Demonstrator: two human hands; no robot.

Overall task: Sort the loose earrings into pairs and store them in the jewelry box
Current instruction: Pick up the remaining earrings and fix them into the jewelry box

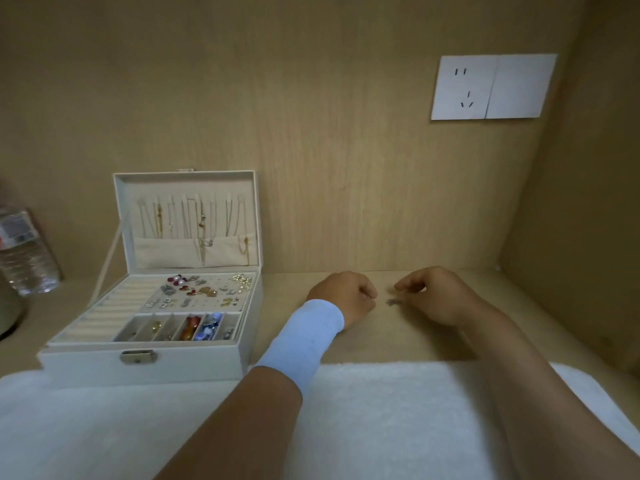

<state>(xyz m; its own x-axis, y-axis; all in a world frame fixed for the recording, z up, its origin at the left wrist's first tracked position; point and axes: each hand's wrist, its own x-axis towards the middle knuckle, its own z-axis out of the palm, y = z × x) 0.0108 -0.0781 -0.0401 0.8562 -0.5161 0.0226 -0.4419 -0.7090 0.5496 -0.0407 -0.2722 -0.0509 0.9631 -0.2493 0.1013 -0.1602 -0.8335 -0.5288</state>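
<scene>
I see my left hand (pixel 343 296) curled right of the box (pixel 145 367), right hand (pixel 434 294) loosely curled beyond it, contents of either I cannot tell, earring (pixel 393 302) on the counter (pixel 398 341) between them

A white jewelry box (pixel 86 367) is set open at the left of the wooden surface (pixel 398 341), its lid stood upright. Many earrings (pixel 204 289) are seen on its rear tray panel. One small grey earring (pixel 393 302) is laid loose on the wood, well to the box's right.
</scene>
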